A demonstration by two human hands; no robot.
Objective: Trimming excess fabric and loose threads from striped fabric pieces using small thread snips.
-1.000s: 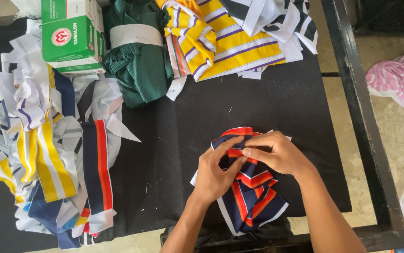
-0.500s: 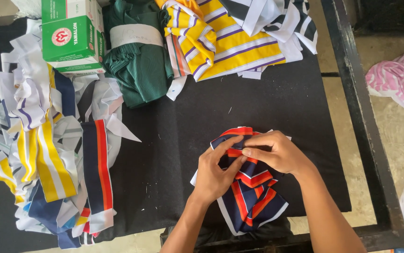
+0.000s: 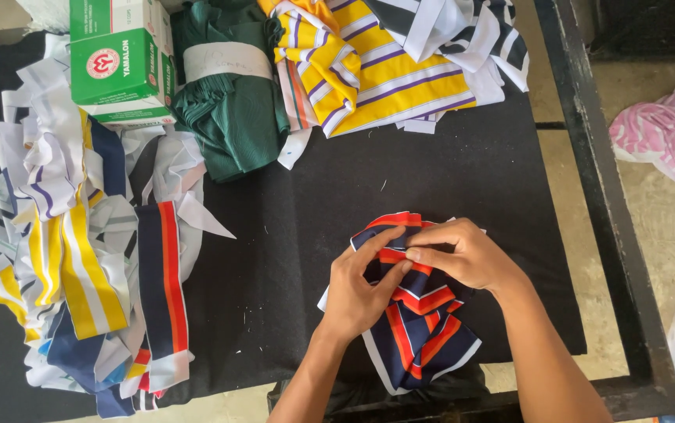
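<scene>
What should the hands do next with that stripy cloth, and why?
Probably pull the top strip free. Both hands, left hand and right hand, pinch the same navy, red and white striped cloth bundle at its top, and the bundle lies bunched up on the black table.

Beside the matt black felt-like table cover [image 3: 290,258], the striped collar pieces [image 3: 420,329] look like soft ribbed knit cloth; the green box [image 3: 118,66] above is smooth cardboard.

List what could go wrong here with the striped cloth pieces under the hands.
1. Both hands, left hand and right hand, pinch only the top of the navy, red and white striped pieces; the lower layers could fan out or slip.
2. The stack overhangs the black table's near edge, so loose pieces might slide off.
</scene>
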